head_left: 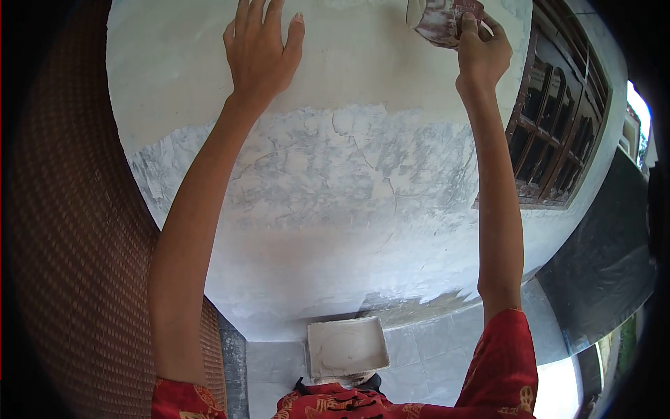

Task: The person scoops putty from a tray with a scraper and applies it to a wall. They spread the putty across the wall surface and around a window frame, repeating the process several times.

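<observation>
Both arms are reaching up a patchy wall (335, 181) beside a wooden window (551, 119).

The wall is looking white and cracked, with tiled floor and 1 square tray (347, 347) sitting below. The left hand (262, 49) is pressing flat, fingers spread, holding nothing. The right hand (481, 52) is gripping a paint-smeared scraper (438, 17) against the wall up top.

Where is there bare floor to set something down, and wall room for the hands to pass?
The tiled floor is bare right of the white tray, up to the wall's foot. The wall is open between the flat left hand and the right hand gripping a plaster-smeared tool. It is crowded by the window frame on the right.
</observation>
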Demonstrator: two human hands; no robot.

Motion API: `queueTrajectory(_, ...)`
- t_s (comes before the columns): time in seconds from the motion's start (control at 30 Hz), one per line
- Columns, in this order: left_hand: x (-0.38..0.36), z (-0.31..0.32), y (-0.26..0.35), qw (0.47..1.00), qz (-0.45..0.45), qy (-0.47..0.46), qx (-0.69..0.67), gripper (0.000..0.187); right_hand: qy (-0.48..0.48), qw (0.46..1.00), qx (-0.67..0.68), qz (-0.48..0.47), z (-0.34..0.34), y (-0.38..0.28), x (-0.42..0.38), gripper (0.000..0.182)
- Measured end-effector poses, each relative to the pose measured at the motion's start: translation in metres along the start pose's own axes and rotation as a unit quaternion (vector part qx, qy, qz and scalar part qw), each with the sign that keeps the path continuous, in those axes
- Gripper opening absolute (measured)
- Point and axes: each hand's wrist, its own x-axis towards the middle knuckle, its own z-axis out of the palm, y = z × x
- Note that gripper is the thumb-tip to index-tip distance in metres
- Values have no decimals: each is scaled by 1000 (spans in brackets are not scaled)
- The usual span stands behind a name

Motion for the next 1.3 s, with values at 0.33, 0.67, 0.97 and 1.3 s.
queueTrajectory(0.33, -23, -54, 16, 1000, -2, -24, -14, 57, -63, 995, 67, 33, -37, -43, -40, 35)
queueTrajectory(0.67, -62, -129, 89, 998, 25, -28, 55, 51, -125, 980, 128, 88, -129, -54, -79, 38)
queueTrajectory(0.97, -106, -173, 148, 996, -23, -78, 40, 52, -139, 973, 77, 170, -194, -52, -124, 36)
queueTrajectory(1.3, -197, -189, 142, 973, -87, -211, 9, 56, -169, 955, 7, 244, -219, -43, -199, 38)
